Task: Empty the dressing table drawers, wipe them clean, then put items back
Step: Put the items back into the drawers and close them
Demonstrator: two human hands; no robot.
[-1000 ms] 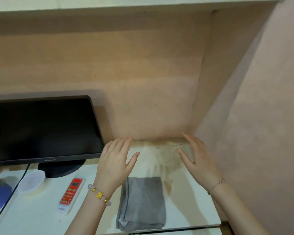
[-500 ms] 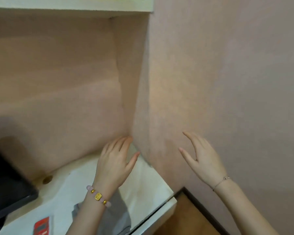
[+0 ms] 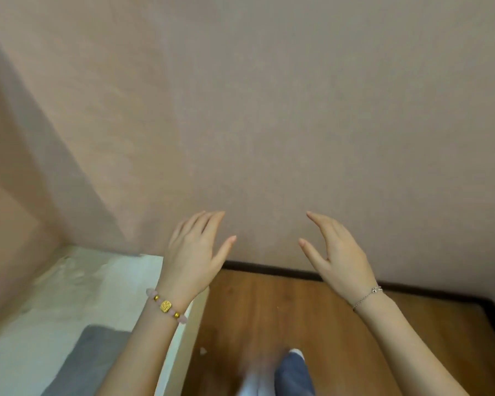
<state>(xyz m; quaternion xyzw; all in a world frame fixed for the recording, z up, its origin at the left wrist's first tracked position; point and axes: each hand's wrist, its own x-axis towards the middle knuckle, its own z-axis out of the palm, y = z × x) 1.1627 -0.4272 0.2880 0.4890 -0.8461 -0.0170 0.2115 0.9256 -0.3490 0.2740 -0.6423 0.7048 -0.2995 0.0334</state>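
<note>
No drawer is in view, so emptying and wiping look barely begun. Your folded grey cloth (image 3: pixel 97 358) lies ungripped on the worn white tabletop (image 3: pixel 77 287). Your left hand (image 3: pixel 195 252) and right hand (image 3: pixel 340 255) hover spread, holding nothing.

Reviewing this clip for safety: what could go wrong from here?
The left hand and right hand are open and empty, raised before the pink wall, so they might strike it. The left forearm crosses the edge of the white tabletop beside the grey cloth and could perhaps drag it onto the wooden floor.
</note>
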